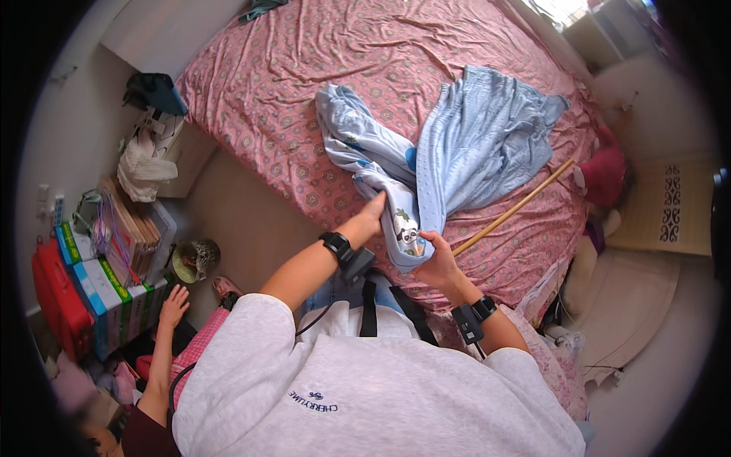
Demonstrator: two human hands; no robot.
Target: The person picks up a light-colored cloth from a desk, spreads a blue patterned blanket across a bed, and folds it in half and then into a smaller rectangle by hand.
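On the pink patterned bedsheet (289,107) lies a light-blue garment (369,141) with a panda print and small dark motifs, its near end lifted toward me. My left hand (373,213) holds that end from its left side, the fingers partly hidden by the cloth. At the lower right edge, beside the panda, my right hand (438,263) grips the fabric with the thumb on top. A plain-looking, finely dotted light-blue cloth (495,137) spreads crumpled to the right, touching the printed garment; whether the two are joined I cannot tell.
A wooden stick (518,206) lies on the bed at right. Another person's hand (175,305) reaches in at lower left, near stacked boxes (114,297), a red case (61,301) and a round bin (196,261). Wooden boards (133,228) lean there. A dark pink cloth (605,167) hangs at the right.
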